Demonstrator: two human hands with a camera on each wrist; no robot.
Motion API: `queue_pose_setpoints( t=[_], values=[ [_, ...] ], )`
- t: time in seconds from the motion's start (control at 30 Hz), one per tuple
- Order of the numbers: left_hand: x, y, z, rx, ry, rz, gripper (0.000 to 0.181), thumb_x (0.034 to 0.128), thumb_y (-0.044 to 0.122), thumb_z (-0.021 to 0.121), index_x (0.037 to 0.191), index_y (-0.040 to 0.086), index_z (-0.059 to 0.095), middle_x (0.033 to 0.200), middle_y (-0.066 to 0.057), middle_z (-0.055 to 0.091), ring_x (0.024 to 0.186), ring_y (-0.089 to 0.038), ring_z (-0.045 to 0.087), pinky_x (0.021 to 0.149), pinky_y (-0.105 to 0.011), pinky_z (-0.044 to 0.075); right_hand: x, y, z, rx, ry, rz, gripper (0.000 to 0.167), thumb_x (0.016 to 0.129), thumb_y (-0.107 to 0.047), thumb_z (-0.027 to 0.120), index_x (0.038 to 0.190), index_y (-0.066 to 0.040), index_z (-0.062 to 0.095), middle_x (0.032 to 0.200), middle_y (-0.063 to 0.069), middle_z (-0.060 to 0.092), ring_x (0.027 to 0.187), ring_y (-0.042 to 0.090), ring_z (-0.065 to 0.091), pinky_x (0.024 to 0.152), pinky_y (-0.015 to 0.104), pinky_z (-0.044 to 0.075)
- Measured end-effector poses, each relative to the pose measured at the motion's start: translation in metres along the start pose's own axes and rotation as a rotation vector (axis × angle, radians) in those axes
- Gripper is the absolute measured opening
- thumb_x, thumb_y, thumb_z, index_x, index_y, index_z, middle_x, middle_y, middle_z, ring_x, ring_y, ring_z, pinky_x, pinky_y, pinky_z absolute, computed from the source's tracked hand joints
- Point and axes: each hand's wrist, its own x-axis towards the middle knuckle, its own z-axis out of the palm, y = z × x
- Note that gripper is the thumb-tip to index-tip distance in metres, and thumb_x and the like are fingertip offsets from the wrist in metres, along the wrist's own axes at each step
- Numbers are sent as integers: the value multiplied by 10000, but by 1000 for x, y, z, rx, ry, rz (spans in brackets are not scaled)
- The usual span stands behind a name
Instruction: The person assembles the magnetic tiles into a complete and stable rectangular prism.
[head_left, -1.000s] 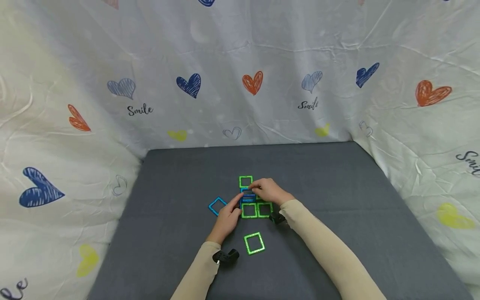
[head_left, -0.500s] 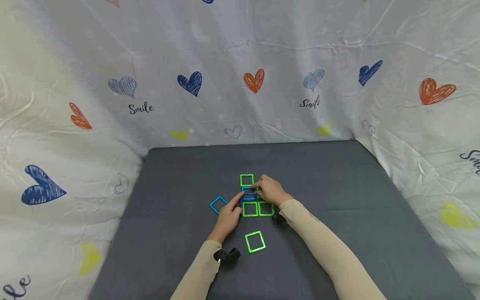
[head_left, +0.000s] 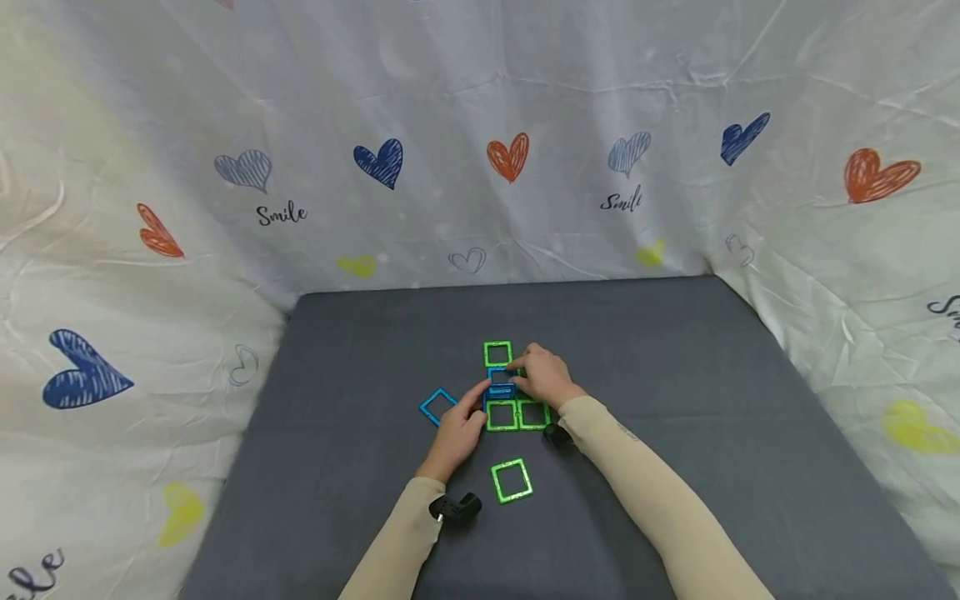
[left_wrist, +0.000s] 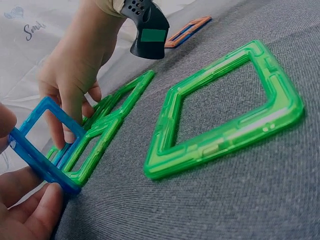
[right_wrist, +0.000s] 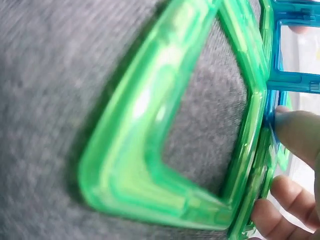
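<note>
Square magnetic tiles lie on a dark grey cloth-covered table. In the head view, blue magnetic tiles [head_left: 501, 389] stand among flat green tiles [head_left: 502, 416], at least one upright. My left hand [head_left: 453, 435] is at their left side, and the left wrist view has its fingertips holding the edge of an upright blue tile [left_wrist: 62, 181]. From the right, my right hand [head_left: 546, 377] pinches a blue tile with thumb and index finger; its thumb [right_wrist: 297, 131] presses low on the blue piece in the right wrist view. The fingers partly hide where the tiles join.
A loose blue tile [head_left: 427, 408] lies left of the group, partly behind the left hand. One green tile [head_left: 512, 497] lies apart nearer the person; another green tile [head_left: 497, 343] adjoins the group's far side. An orange-and-blue piece [left_wrist: 192, 31] lies farther off in the left wrist view.
Both hands stay at the blue tiles, with only slight finger movement. The head view has shifted a little. Nothing is visibly taken up or let go.
</note>
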Motion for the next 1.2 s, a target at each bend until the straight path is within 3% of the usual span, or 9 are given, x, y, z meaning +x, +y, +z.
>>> queue_pose_setpoints(
  t=[0.27, 0.5, 0.63, 0.77, 0.97, 1.2],
  values=[
    [0, -3, 0, -13, -13, -1, 587, 962, 168, 463, 1537, 287, 477, 1363, -121, 670, 1221, -306, 644, 990, -525, 504, 0, 8, -2, 29, -14, 23, 311, 955, -318, 717, 1239, -197, 759, 1050, 102, 581, 707, 165, 498, 585, 304, 426],
    [-2, -3, 1, -22, 5, 2, 590, 959, 167, 454, 1542, 253, 476, 1413, -139, 634, 1275, -329, 615, 1024, -559, 492, -5, 25, -6, 78, -2, 121, 358, 942, -325, 731, 1245, -134, 728, 1123, 156, 587, 813, 226, 558, 694, 405, 517],
    [-1, -3, 2, -20, 10, 11, 589, 962, 164, 451, 1545, 250, 471, 1435, -133, 619, 1288, -326, 606, 1016, -555, 493, -8, 36, -10, 116, -6, 177, 440, 934, -341, 737, 1287, -83, 690, 1191, 195, 568, 875, 265, 573, 746, 444, 524],
    [-2, -4, 2, -23, 17, 22, 585, 966, 156, 453, 1543, 252, 473, 1417, -136, 631, 1274, -329, 614, 996, -549, 499, -9, 44, -12, 111, -13, 200, 425, 930, -368, 739, 1237, -76, 706, 1178, 178, 585, 912, 269, 582, 787, 450, 529],
    [-1, -5, 3, -26, 22, 24, 579, 975, 165, 454, 1543, 279, 470, 1424, -131, 628, 1279, -326, 614, 1019, -558, 499, -11, 48, -16, 123, -23, 189, 370, 937, -349, 727, 1180, -70, 727, 1149, 172, 611, 937, 278, 591, 797, 457, 534],
    [-2, -6, 2, -37, 23, 20, 581, 970, 157, 459, 1540, 269, 477, 1425, -133, 626, 1275, -326, 615, 1001, -554, 503, -18, 54, -31, 176, -112, 102, 458, 896, -189, 750, 1312, -15, 667, 1268, 220, 623, 1148, 378, 588, 990, 537, 509]
  ],
)
